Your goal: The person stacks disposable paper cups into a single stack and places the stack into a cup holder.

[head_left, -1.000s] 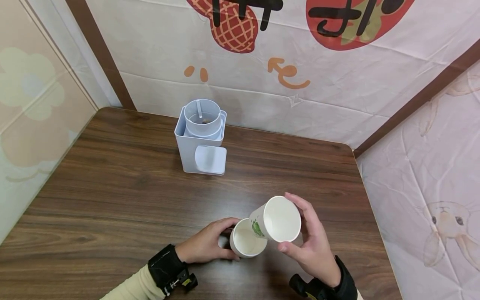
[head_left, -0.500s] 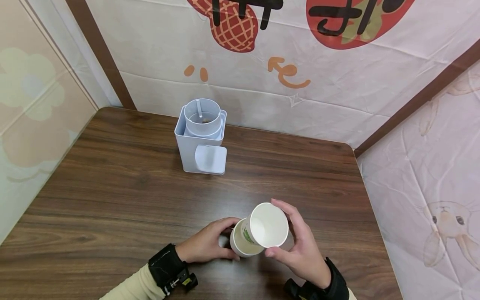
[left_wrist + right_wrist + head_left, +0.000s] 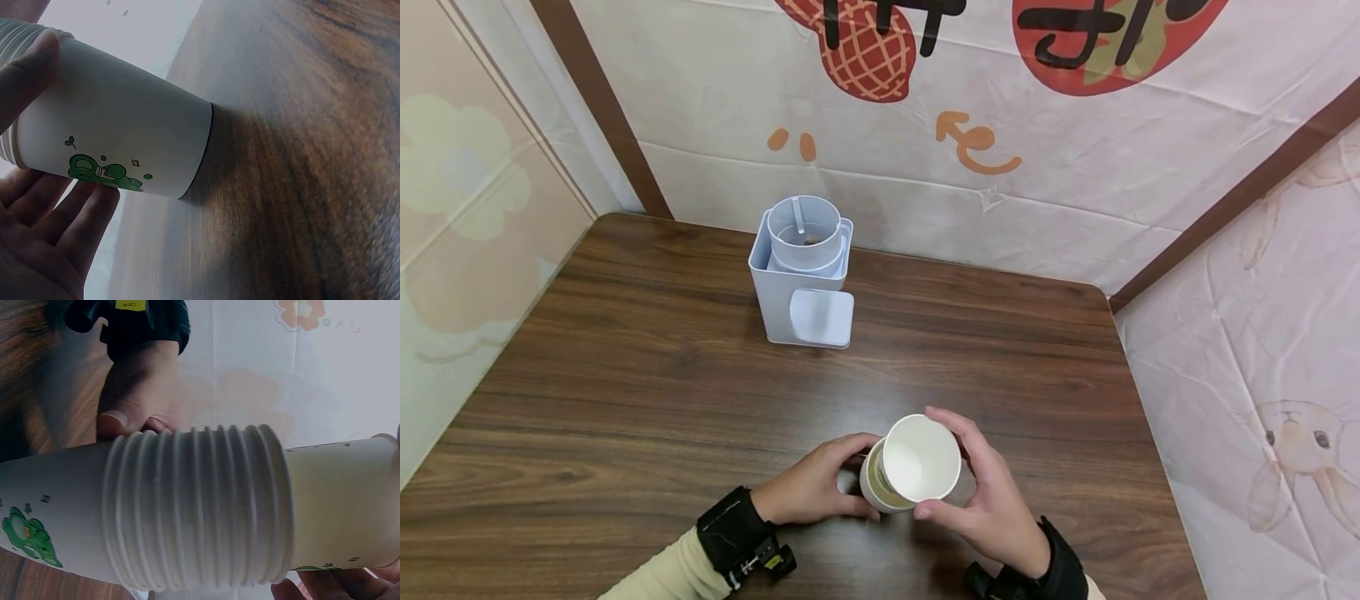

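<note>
My left hand [image 3: 818, 485] grips a stack of paper cups [image 3: 125, 119], white with a green cartoon print, that stands upright on the table. Several rims crowd its top in the right wrist view, with the left thumb [image 3: 119, 422] right at them. Another white paper cup [image 3: 922, 458] sits tilted over the stack, its mouth facing up, its lower end inside the top cup. My right hand [image 3: 992, 504] holds this cup near its rim, thumb in front and fingers behind; its fingertips [image 3: 350, 582] show in the right wrist view.
A light blue box [image 3: 767, 304] stands at the back of the brown wooden table [image 3: 625, 392], with a round blue container [image 3: 805, 250] inside it. A printed cloth backdrop [image 3: 880, 200] hangs behind the table, and more cloth hangs at both sides.
My right hand has moved left and slightly down, taking its cup from beside the stack to inside its top. The left hand and the stack have stayed in place.
</note>
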A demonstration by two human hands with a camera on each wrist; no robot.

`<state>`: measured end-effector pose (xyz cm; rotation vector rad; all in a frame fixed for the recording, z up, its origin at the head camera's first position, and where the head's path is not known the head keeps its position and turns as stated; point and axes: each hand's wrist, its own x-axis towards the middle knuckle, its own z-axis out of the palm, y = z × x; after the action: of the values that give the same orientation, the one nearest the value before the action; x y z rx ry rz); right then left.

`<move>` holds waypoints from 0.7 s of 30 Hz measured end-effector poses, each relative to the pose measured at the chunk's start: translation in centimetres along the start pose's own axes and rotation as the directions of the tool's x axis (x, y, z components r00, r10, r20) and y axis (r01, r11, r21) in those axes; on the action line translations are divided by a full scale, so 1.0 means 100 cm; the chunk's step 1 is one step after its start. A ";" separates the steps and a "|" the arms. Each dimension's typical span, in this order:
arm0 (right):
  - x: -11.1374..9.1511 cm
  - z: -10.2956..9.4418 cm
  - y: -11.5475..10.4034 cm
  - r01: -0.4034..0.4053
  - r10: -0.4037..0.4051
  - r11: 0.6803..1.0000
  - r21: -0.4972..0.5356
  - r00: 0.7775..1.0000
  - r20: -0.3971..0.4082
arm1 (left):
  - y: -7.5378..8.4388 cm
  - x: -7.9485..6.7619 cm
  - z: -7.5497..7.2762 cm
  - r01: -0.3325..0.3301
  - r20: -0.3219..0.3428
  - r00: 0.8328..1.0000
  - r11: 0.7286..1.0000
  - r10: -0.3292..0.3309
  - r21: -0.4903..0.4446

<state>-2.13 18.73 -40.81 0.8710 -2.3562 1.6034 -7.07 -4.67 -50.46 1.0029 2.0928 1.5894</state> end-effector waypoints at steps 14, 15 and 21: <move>0.000 0.011 -0.003 -0.045 0.045 0.997 -0.068 0.999 0.005 | 0.000 0.000 -0.001 -0.003 0.005 1.000 1.000 0.003 0.006; 0.002 0.010 -0.007 -0.047 0.048 0.996 -0.074 0.999 0.005 | 0.000 0.000 -0.001 -0.004 0.005 1.000 1.000 0.004 0.007; 0.006 0.010 -0.016 -0.069 0.070 0.994 -0.088 0.998 0.007 | 0.000 0.000 -0.001 0.001 0.006 1.000 1.000 -0.001 0.002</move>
<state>-1.53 17.19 -39.68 0.7905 -2.4687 1.5108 -7.14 -4.70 -50.42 1.0056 2.0910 1.5820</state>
